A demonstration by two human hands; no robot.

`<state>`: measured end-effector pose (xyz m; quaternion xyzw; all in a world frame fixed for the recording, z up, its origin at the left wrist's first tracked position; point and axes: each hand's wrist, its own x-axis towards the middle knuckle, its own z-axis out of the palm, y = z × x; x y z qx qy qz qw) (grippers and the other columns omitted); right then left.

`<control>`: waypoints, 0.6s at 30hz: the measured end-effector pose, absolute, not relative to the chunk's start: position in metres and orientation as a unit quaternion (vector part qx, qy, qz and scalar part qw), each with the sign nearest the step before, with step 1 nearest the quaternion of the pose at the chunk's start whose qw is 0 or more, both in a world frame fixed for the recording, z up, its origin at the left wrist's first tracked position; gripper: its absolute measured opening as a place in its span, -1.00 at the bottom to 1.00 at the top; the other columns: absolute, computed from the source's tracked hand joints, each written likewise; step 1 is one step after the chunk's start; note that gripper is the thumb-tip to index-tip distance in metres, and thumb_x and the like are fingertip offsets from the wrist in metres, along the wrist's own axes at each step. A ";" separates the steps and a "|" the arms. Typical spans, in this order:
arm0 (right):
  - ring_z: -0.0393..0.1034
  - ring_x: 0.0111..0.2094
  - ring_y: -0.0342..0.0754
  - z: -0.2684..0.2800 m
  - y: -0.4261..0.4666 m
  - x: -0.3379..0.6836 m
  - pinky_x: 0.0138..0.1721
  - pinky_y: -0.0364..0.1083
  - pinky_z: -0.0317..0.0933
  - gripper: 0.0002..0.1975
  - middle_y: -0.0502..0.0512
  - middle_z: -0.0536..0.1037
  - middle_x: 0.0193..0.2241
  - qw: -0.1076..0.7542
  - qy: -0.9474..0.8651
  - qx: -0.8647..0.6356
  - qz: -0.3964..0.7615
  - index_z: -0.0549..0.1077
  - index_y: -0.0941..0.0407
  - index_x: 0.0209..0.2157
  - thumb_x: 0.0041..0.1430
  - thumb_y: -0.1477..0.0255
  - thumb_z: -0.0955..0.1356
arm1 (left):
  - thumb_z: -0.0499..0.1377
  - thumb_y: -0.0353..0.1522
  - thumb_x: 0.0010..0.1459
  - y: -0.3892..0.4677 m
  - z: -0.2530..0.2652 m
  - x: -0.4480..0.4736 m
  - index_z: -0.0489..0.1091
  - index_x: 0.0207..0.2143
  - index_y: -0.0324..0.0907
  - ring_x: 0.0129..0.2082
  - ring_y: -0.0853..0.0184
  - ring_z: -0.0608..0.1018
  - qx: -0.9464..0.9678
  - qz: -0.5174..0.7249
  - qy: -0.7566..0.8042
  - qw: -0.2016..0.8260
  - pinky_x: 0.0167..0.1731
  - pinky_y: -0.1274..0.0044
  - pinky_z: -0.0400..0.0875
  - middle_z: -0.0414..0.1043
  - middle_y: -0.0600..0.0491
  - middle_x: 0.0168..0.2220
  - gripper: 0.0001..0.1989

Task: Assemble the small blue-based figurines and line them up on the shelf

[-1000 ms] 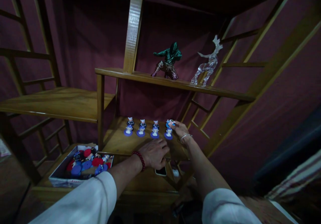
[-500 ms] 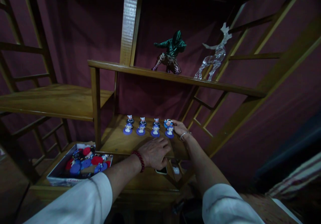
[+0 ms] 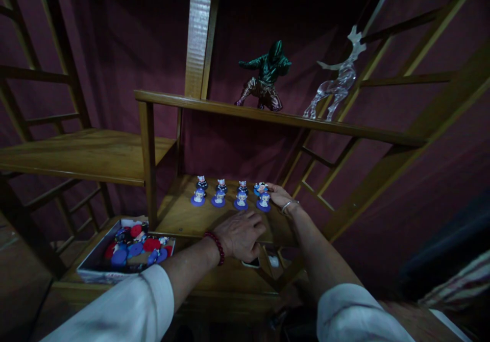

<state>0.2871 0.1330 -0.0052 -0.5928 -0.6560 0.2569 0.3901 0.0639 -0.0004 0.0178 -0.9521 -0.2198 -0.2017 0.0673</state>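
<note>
Now right hand (image 3: pixel 281 196) pinches blue figurine (image 3: pixel 260 189), shifted slightly toward 9 o'clock; left hand (image 3: pixel 241 235) grip: can't tell. Box (image 3: pixel 95 276), 8 o'clock: jumbled figurines (image 3: pixel 136 250).

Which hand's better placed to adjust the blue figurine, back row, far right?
Probably the right hand: it's at the blue figurine. The left hand is near the shelf edge, with the front row between.
</note>
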 end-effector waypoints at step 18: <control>0.41 -0.23 -0.08 -0.010 0.115 0.285 -0.16 -0.09 0.29 -0.65 0.12 0.51 -0.23 0.505 -0.543 -0.605 0.291 0.36 0.16 -0.20 -0.12 0.58 0.27 | 0.08 -0.32 -0.07 -0.001 0.017 0.064 0.30 -0.31 -0.25 -0.19 0.24 0.29 -0.952 -0.208 -0.219 0.056 -0.16 0.44 0.23 0.26 -0.05 -0.27 -0.76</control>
